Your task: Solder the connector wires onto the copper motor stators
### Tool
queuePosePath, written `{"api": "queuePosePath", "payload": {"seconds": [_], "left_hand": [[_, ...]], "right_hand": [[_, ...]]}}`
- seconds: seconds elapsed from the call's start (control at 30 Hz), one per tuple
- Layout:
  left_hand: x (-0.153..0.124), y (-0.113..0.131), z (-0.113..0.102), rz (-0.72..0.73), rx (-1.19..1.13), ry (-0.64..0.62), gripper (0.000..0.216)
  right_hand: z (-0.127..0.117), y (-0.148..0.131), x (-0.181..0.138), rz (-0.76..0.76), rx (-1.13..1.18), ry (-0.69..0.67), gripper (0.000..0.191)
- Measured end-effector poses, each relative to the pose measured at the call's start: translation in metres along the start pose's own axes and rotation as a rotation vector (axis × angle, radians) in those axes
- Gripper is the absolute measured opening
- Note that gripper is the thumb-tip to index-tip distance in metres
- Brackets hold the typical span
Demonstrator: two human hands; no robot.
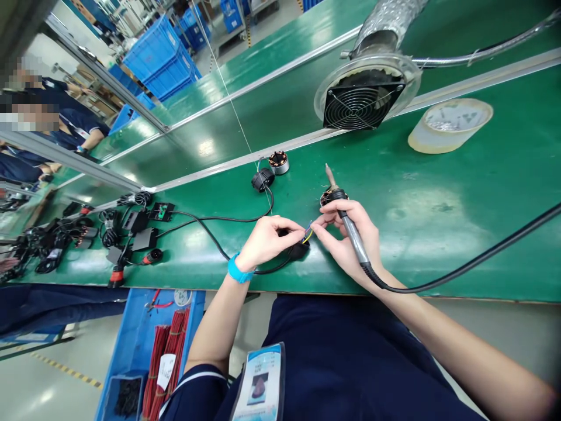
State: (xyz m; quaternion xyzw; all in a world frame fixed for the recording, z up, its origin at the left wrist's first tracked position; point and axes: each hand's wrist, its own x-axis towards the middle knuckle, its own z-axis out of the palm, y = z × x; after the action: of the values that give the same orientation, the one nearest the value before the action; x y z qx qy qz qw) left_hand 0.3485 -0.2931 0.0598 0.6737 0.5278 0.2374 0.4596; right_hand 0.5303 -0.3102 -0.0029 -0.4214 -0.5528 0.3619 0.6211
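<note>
My right hand (pixel 357 240) is closed with a soldering iron (pixel 355 237) resting in it, the tip pointing away over the bench. Its thumb and forefinger also reach to thin coloured wires (pixel 308 235), yellow-green and blue. From the other side, my left hand (pixel 274 241), a blue band on its wrist, pinches the same wires. They come out of a black round part (pixel 300 251) on the green bench, partly hidden by my fingers. Just behind the iron sits a copper-wound motor stator (pixel 326 197), partly covered. A thin strand (pixel 239 120) hangs down to my left hand.
Farther back stand another stator (pixel 279 162) and a black cap (pixel 263 179) with a cable. A fume fan (pixel 363 105) and a pale cup (pixel 451 126) are at the back right. Cabled parts (pixel 131 225) crowd the left. A blue bin (pixel 127 327) holds red wires. People sit beyond.
</note>
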Motion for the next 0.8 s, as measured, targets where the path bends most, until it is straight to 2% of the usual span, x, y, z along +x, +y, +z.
{"api": "queuePosePath", "payload": {"seconds": [0.1,0.17,0.4,0.53,0.8], "left_hand": [[0.003,-0.005,0.001,-0.032,-0.198,0.104,0.025],[0.005,-0.007,0.001,-0.035,-0.232,0.132,0.03],[0.009,0.0,-0.003,0.096,-0.051,0.103,0.019],[0.013,0.003,-0.001,0.066,-0.066,0.017,0.019],[0.018,-0.007,0.013,0.119,-0.023,0.09,0.024]], "right_hand": [[0.002,0.0,0.001,-0.018,0.001,0.032,0.026],[0.003,0.0,0.003,-0.025,-0.005,0.043,0.025],[0.01,-0.003,0.006,0.006,0.051,0.089,0.025],[0.011,-0.006,0.007,0.011,0.09,0.11,0.028],[0.01,0.001,0.008,-0.005,0.107,0.17,0.03]]}}
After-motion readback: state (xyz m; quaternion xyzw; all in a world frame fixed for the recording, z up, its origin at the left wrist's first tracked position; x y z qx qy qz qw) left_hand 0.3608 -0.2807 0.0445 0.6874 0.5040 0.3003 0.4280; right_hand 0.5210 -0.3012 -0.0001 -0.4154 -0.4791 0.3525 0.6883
